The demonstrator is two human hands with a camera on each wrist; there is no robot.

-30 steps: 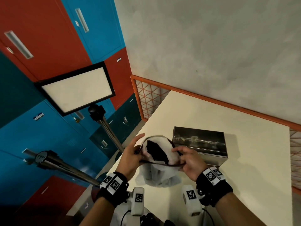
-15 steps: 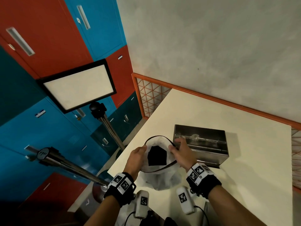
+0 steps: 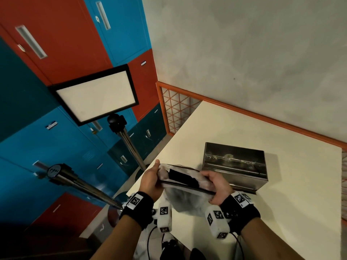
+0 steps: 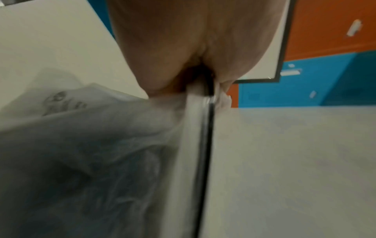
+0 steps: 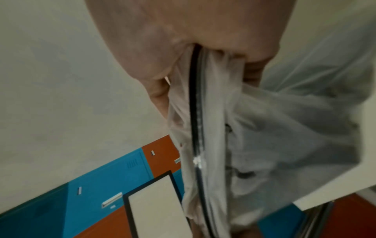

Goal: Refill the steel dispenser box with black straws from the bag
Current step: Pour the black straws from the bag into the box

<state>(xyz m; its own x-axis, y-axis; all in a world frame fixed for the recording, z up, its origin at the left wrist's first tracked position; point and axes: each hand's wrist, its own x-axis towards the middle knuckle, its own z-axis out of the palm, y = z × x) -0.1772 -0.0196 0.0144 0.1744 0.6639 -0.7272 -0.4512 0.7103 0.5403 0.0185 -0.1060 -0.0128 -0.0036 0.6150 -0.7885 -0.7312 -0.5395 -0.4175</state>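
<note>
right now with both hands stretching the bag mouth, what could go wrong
1. The left hand and right hand pull the thin plastic bag taut at its rim; it might tear or slip, spilling the black straws.
2. The bag hangs near the table edge, so spilled straws could fall to the floor.
3. The steel dispenser box looks shut, and both hands are occupied.

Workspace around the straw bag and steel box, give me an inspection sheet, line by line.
Surface: cream table, against a grey wall.
Job's things: translucent bag held above the table's near edge, mouth pulled into a narrow slit, black straws showing inside; steel dispenser box behind it on the table.
Clutter: nothing seen.
Hands: left hand and right hand each grip one end of the bag's dark rim.
Cables: black leads hang below the wrists.
Surroundings: red and blue lockers, light panel on a stand, orange lattice rail.
</note>
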